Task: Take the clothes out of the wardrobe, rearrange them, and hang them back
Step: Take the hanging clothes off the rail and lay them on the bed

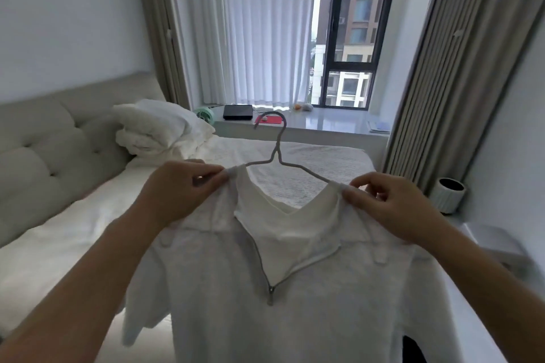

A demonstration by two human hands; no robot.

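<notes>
A pale zip-neck top [295, 289] is held up on a white hanger [278, 153] above the bed [88, 230]. Its left shoulder is pinched by the left hand [180, 191]. The right one is pinched by the right hand [392, 203].

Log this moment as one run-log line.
left hand: pinches collar | right hand: pinches collar | pale grey zip-neck top: on white wire hanger, over bed

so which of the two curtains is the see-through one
The white sheer curtain across the window; daylight passes through it. The beige drapes at the sides are opaque.
</notes>
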